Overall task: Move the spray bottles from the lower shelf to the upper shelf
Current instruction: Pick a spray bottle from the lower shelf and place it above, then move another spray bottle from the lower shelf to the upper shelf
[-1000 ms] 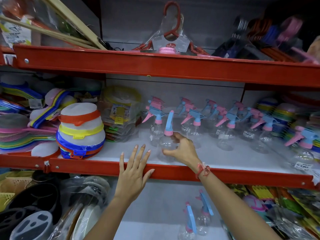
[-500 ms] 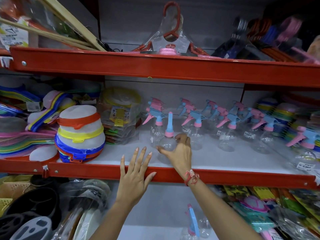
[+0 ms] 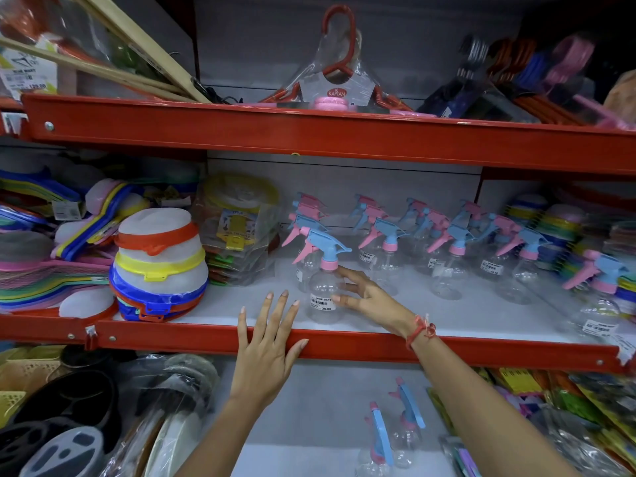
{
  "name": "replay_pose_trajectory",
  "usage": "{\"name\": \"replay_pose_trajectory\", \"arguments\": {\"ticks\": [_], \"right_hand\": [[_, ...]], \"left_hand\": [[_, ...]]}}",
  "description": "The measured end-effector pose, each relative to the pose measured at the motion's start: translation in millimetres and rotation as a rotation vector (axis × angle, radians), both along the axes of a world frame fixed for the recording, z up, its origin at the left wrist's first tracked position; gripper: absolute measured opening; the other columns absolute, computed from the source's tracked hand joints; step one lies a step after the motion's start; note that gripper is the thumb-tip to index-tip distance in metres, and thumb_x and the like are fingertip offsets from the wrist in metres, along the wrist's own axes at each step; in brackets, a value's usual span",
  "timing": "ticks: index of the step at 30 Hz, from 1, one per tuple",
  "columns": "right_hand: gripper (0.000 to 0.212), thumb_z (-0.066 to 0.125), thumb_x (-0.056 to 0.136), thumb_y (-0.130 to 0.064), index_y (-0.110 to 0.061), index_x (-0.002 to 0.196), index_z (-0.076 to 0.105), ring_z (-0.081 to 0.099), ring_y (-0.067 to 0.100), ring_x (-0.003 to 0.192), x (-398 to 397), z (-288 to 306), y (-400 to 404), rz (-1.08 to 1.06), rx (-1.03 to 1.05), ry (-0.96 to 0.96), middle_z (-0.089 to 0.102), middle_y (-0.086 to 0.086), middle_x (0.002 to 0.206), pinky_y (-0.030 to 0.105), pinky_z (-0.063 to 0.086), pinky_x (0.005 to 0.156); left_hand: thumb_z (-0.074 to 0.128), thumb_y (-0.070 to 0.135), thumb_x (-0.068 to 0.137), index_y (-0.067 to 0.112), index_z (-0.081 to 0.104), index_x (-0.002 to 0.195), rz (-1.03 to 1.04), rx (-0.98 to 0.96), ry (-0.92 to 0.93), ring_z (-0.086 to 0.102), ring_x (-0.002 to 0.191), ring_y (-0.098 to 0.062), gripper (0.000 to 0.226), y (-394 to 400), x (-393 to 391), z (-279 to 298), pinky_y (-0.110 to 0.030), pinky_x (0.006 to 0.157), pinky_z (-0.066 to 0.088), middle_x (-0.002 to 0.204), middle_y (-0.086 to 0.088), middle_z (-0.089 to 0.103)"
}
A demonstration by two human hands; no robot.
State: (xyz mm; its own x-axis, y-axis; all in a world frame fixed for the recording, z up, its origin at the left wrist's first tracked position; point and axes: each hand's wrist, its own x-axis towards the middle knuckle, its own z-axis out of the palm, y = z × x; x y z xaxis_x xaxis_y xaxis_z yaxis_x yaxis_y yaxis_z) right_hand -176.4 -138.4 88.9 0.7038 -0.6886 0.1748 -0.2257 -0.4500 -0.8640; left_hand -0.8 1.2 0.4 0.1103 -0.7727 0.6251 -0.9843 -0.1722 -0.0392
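A clear spray bottle (image 3: 321, 287) with a blue trigger head and pink collar stands upright near the front of the white middle shelf (image 3: 447, 315). My right hand (image 3: 368, 297) is just to its right, fingers spread, fingertips touching its side and neck without wrapping around it. Flat on the shelf's red front rail (image 3: 481, 349) lies my left hand (image 3: 266, 342), holding nothing. Several more spray bottles (image 3: 451, 259) stand in rows behind and to the right. On the shelf below stand two spray bottles (image 3: 395, 432).
A stack of round strainers with coloured rims (image 3: 158, 266) sits left of the bottles, with packaged goods (image 3: 237, 232) behind it. The red top shelf (image 3: 309, 132) carries packed hangers. Wrapped pans and baskets (image 3: 86, 414) fill the lower left.
The front bottle has turned so its trigger now shows side-on. My right hand has loosened from a grip to spread fingers beside it. The left hand stays on the rail.
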Motion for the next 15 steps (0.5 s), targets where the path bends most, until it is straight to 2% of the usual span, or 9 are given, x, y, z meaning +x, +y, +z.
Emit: {"name": "replay_pose_trajectory", "arguments": {"ticks": [2,10,13,15], "right_hand": [[0.065,0.064,0.089,-0.018,-0.028,0.146,0.035,0.041,0.022,0.137,-2,-1,-1,0.009,0.004,-0.015,0.031,0.007,0.153,0.043,0.033,0.116],[0.064,0.058,0.094,-0.017,-0.023,0.150,0.027,0.032,0.024,0.143,-2,-3,4,0.026,0.028,-0.038,0.023,0.005,0.158,0.044,0.029,0.118],[0.066,0.057,0.094,-0.018,-0.024,0.151,0.023,0.028,0.023,0.145,-3,-5,9,0.045,-0.003,-0.018,0.021,0.001,0.160,0.038,0.026,0.119],[0.068,0.060,0.092,-0.022,-0.024,0.150,0.025,0.028,0.019,0.144,-3,-9,16,-0.025,-0.103,-0.034,0.025,-0.001,0.159,0.033,0.030,0.116]], "left_hand": [[0.027,0.053,0.097,0.020,0.027,0.150,0.004,0.003,0.003,0.019,0.147,-0.026,0.063,1,-1,1,-0.059,0.114,0.018,0.159,-0.005,0.024],[0.027,0.052,0.096,0.018,0.032,0.149,0.030,0.017,0.009,0.023,0.145,-0.028,0.063,7,-8,5,-0.058,0.113,0.018,0.158,-0.007,0.027],[0.026,0.052,0.097,0.018,0.031,0.149,0.034,0.018,0.011,0.023,0.145,-0.028,0.063,10,-8,4,-0.058,0.113,0.018,0.158,-0.007,0.027],[0.025,0.052,0.097,0.018,0.030,0.149,0.044,0.021,0.008,0.023,0.145,-0.028,0.063,10,-9,3,-0.058,0.113,0.019,0.158,-0.007,0.027]]}}
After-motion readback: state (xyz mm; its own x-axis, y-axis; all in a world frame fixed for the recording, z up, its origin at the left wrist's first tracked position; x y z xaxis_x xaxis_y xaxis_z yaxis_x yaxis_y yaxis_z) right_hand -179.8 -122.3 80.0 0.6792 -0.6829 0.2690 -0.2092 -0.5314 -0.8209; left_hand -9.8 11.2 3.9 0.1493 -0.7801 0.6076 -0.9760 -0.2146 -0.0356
